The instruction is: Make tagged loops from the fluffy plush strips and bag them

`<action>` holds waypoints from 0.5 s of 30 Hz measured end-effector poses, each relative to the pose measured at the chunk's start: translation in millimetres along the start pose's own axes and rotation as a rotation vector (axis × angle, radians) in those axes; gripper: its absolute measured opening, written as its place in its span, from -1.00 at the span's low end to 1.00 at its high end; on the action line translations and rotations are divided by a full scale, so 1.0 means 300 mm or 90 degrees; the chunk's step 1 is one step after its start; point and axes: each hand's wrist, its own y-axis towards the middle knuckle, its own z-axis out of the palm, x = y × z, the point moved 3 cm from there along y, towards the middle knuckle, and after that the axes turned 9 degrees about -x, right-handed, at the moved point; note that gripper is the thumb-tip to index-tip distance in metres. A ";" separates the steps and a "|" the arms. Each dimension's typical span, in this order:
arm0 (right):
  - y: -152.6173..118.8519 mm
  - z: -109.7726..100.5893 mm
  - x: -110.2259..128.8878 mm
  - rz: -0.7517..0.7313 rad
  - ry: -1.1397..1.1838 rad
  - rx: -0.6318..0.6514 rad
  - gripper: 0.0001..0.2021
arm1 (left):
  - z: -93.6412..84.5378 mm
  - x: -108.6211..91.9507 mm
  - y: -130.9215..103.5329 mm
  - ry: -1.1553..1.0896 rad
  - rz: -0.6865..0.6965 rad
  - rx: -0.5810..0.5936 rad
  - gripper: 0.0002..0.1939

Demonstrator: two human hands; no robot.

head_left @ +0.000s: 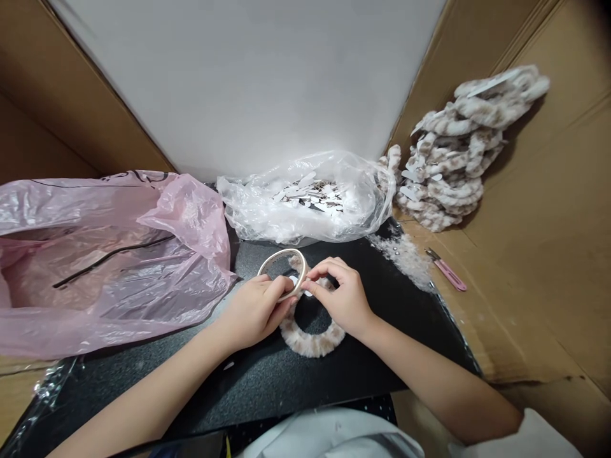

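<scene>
A roll of thin whitish tape (282, 254) stands tilted in my left hand (260, 308), its ring held between thumb and fingers. My right hand (341, 292) pinches at the right edge of the roll, fingertips together; what lies between them is too small to make out. Under both hands a fluffy beige and white ring (312, 343) rests on the black table surface (267, 388). Its upper part is partly hidden by the hands and the roll. A small white piece shows between the hands.
Behind the hands lies a clear bag (305, 222) of white tags. A pink plastic bag (191, 305) spreads at left. Fluffy rings (458, 152) are piled at right against cardboard, with a pink cutter (449, 272) and loose fluff (405, 257) nearer.
</scene>
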 end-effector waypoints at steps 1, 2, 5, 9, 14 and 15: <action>-0.002 0.001 -0.001 -0.004 0.001 0.000 -0.90 | 0.002 -0.001 -0.001 -0.001 0.006 0.003 -0.94; -0.003 0.002 -0.003 -0.007 -0.003 0.004 -0.90 | 0.005 -0.002 -0.002 0.002 0.012 0.006 -0.94; -0.003 0.005 -0.010 -0.002 -0.032 0.036 -0.88 | 0.011 -0.005 -0.005 0.022 0.030 0.015 -0.95; 0.000 0.006 -0.002 -0.018 -0.058 0.100 -0.87 | 0.012 -0.006 -0.004 0.033 0.032 0.015 -0.95; -0.013 0.007 0.036 -0.067 -0.048 0.194 -0.84 | 0.000 -0.005 0.004 0.020 0.012 0.022 -0.87; -0.018 0.008 0.044 -0.074 -0.042 0.221 -0.84 | -0.006 -0.004 0.007 0.014 0.008 0.021 -0.85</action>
